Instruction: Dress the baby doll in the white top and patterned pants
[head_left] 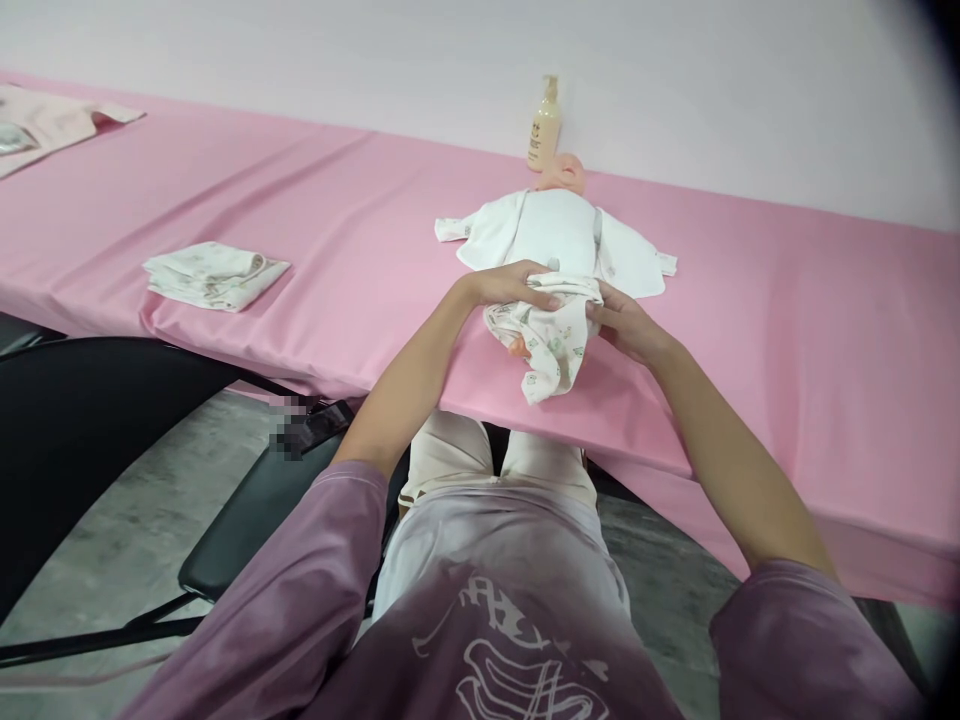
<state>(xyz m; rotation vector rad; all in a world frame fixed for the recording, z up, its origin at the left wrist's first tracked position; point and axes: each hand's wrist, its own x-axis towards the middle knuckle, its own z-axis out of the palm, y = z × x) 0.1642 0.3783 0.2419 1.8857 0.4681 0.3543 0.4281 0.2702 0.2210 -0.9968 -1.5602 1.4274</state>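
Note:
A baby doll (561,174) lies on its back on the pink table (315,230), dressed in an open white top (555,235). A pair of patterned white baby trousers (551,340) covers its legs. My left hand (517,285) grips the trousers' waistband from the left, fingers curled over the cloth. On the right side of the same waistband my right hand (626,322) pinches the fabric. One small pink foot of the doll peeks out under the cloth.
A pump bottle of lotion (544,125) stands behind the doll's head by the wall. A folded white cloth (214,275) lies on the table to the left. Pale packaging (45,120) sits at the far left. A black chair (97,420) stands left of my legs.

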